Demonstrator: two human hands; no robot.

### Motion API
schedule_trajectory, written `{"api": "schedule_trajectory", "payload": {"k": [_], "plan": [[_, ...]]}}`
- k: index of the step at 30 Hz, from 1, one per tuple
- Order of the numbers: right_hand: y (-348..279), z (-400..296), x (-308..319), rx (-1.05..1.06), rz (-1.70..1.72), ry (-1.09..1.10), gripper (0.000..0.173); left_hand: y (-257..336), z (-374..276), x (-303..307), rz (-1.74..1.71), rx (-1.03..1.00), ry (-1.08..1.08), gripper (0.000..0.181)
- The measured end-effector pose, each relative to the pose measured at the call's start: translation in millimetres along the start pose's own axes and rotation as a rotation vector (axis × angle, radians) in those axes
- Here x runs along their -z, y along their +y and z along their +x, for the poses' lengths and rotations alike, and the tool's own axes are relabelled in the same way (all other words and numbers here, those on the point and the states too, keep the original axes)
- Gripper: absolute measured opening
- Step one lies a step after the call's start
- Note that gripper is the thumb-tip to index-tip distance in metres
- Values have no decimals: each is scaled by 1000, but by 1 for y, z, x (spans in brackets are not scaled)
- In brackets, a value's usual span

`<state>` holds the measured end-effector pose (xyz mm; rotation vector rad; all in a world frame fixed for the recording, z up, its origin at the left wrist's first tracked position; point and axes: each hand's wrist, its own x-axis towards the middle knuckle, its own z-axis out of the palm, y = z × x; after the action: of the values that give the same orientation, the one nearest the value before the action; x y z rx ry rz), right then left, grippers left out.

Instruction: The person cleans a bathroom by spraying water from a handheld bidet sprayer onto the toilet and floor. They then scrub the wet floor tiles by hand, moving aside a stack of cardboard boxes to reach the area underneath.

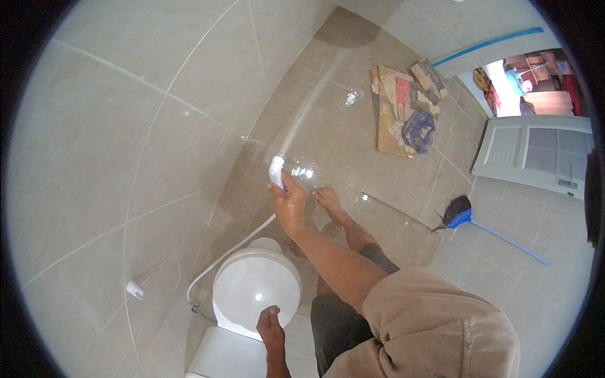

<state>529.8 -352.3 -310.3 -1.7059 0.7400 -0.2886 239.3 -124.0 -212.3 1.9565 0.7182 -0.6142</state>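
My right hand point(289, 203) grips a white bidet sprayer point(275, 171). A jet of water point(309, 106) shoots from its nozzle along the wet tiled floor towards the far corner. From below my hand, the white hose point(236, 246) curves down to a small valve point(194, 308) beside the toilet. The round toilet lid point(255, 283) is down. My left hand point(271, 327) is over the lid's lower edge with its fingers loosely curled; nothing shows in it, and I cannot tell whether it touches the lid. My bare foot point(327, 201) stands on the wet floor.
Flattened cardboard pieces point(390, 130) and a crumpled purple cloth point(419, 132) lie on the floor. A broom with a blue handle point(510, 242) lies to the right. The white door point(534, 151) stands open. A sprayer holder point(135, 289) is on the left tiled wall.
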Motion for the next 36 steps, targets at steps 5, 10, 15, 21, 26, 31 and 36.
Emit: {"api": "schedule_trajectory", "payload": {"k": [5, 10, 15, 21, 26, 31, 36], "plan": [[-8, -2, -1, 15, 9, -20, 42, 5, 2, 2, 22, -10, 2, 29], [-15, -1, 0, 66, -7, -66, 41, 17, -1, 0, -18, 11, 5, 29], [-13, 2, -8, 96, 23, -90, 37, 9, -1, 0, -15, 3, -5, 30], [-8, 3, -14, 5, -64, -203, 33, 18, -7, -3, -45, 25, -2, 29], [43, 24, -35, -339, 60, -211, 24, -14, -9, -8, -41, 24, -18, 32], [81, 32, -46, -498, -146, -185, 22, -3, -20, -10, -34, 70, -9, 33], [106, 26, -55, -541, -297, -262, 27, -19, -28, -11, -19, 86, 0, 31]]}}
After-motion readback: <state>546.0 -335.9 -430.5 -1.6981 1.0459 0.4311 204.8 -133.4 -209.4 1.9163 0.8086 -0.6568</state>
